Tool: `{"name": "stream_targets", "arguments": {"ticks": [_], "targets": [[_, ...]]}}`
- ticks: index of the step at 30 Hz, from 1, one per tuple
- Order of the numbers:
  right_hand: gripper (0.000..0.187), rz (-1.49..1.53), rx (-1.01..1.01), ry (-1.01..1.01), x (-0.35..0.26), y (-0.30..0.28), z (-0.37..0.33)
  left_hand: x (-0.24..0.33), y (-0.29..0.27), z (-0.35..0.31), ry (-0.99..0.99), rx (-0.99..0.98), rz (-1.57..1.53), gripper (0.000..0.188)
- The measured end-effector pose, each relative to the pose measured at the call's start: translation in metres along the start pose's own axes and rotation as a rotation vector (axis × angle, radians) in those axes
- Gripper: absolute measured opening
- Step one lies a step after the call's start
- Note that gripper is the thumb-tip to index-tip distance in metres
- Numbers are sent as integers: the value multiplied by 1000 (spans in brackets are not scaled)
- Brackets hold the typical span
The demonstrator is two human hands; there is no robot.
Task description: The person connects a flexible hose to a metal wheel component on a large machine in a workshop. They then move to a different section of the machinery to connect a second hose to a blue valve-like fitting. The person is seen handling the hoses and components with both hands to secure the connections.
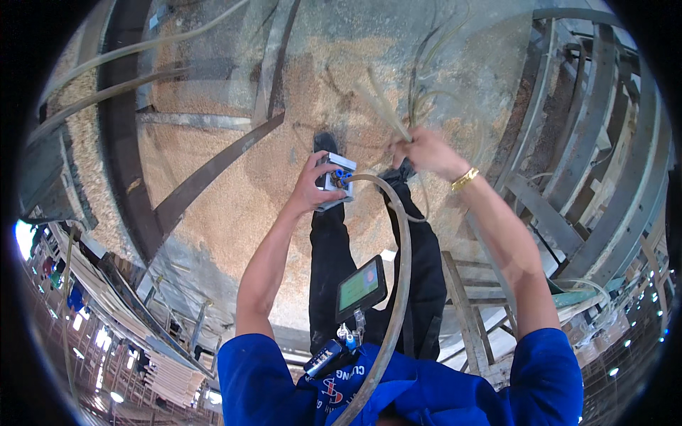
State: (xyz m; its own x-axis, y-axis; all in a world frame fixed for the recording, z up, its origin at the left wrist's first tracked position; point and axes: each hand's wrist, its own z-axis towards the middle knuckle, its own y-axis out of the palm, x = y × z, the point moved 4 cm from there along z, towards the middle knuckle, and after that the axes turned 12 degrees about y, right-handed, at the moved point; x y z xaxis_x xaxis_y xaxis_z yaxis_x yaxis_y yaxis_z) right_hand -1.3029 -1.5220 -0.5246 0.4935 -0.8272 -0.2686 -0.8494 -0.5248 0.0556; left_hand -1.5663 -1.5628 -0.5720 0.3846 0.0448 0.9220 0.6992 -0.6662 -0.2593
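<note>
My left hand grips a small silver metal block by its sides. Blue push-in fittings sit on the face of the block. From them a thick yellowish hose arches down over my legs to my chest. Out to the right, my right hand is closed around a bunch of thin clear tubes. Motion smears both its fingers and the tubes, and a loop of thin tube hangs below it. The ends of the tubes are hard to make out.
Sawdust covers the concrete floor. Dark metal beams stand on the left, and a metal frame rises on the right. More hoses cross the upper left. A small screen device hangs at my chest.
</note>
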Motion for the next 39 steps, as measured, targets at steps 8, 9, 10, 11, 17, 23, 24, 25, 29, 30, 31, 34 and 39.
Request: {"name": "stream_targets", "arguments": {"ticks": [8, 9, 10, 11, 17, 23, 24, 25, 29, 30, 31, 34, 39], "targets": [[26, -38, -4, -636, 13, 28, -40, 83, 29, 40, -8, 3, -248, 61], [28, -82, 34, -632, 12, 25, -47, 93, 33, 38, -10, 6, -239, 60], [27, -95, 115, -707, 9, 23, -57, 102, 35, 36, -12, 10, -230, 60], [26, -110, 191, -781, 8, 24, -67, 111, 37, 31, 12, 32, -226, 60], [27, -171, 531, -720, 1, 29, -125, 185, 59, -17, 139, 685, -72, 70], [23, -143, 582, -721, -5, 27, -199, 193, 51, -92, 26, 731, -415, 46], [23, -164, 552, -702, -5, 36, -208, 201, 17, -77, 60, 790, -321, 49], [23, -178, 570, -683, -6, 46, -219, 207, -1, -75, 88, 831, -225, 52], [27, -221, 720, -751, -38, 64, -257, 261, 75, -71, 434, 930, -180, 56], [30, -224, 745, -780, -39, 71, -262, 281, 105, -84, 505, 879, -105, 47], [27, -328, 746, -710, -36, 74, -266, 299, 142, -107, 568, 628, -120, 39], [25, -291, 619, -765, -18, 64, -268, 324, 183, -166, 411, -232, -442, 21], [23, -455, 663, -880, -40, 93, -350, 268, 14, -179, 319, 912, -417, 35]]}}
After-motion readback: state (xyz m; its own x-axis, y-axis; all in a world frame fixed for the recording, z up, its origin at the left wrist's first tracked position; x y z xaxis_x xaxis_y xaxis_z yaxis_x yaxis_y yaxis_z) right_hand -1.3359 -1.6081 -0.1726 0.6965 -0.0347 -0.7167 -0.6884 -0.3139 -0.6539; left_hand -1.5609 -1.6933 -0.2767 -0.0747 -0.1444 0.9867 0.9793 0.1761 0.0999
